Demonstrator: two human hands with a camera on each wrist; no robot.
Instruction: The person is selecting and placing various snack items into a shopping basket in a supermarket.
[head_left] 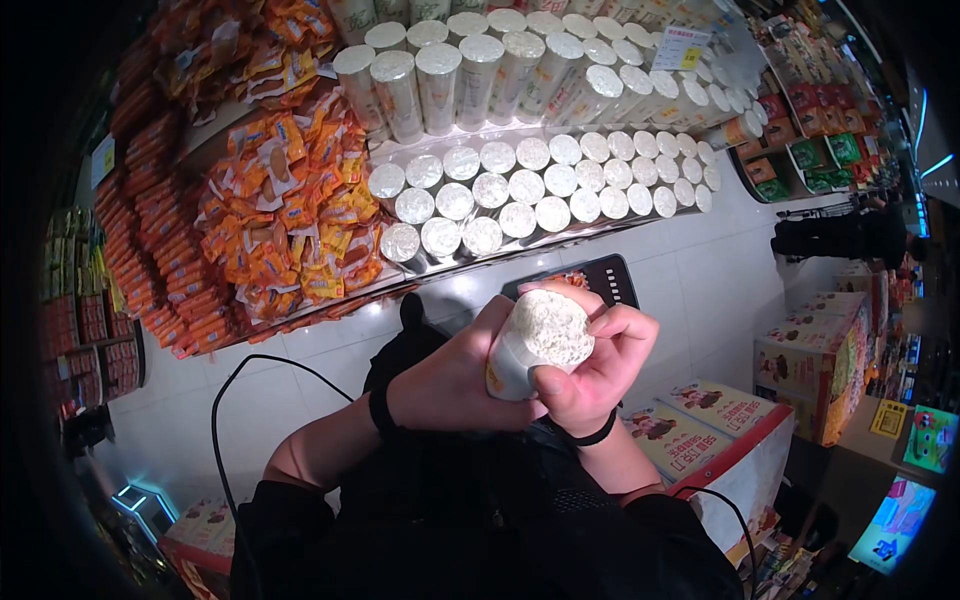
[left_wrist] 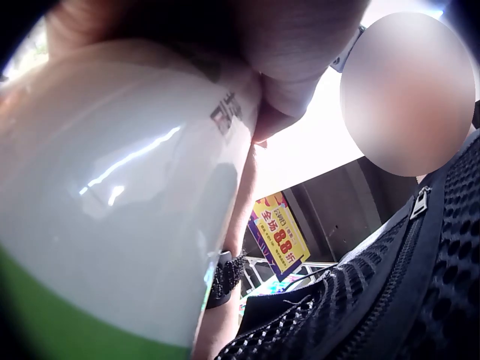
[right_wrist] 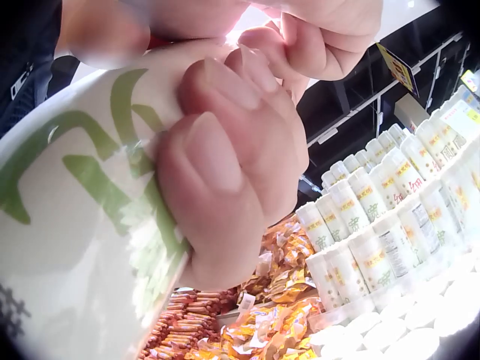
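Note:
In the head view, a white cylindrical noodle pack [head_left: 545, 340] is held in front of the body, its bumpy white end tilted up toward the camera. The left hand [head_left: 455, 365] grips its side from the left. On the other side, the right hand [head_left: 600, 365] holds it near the upper end, thumb and curled fingers at the rim. Green printing marks the pack [right_wrist: 97, 180] in the right wrist view, where bent fingers [right_wrist: 210, 157] press on its wrapper. The left wrist view shows the pack's glossy side [left_wrist: 127, 180] with a green band. The pack hides parts of both hands.
Rows of similar upright packs [head_left: 530, 185] fill the shelf ahead. Orange wrapped snacks [head_left: 290, 200] are heaped to its left. Printed cartons [head_left: 690, 425] stand at the right, close to the body. A dark flat object [head_left: 610, 280] lies beyond the hands. A person [head_left: 830, 235] stands far right.

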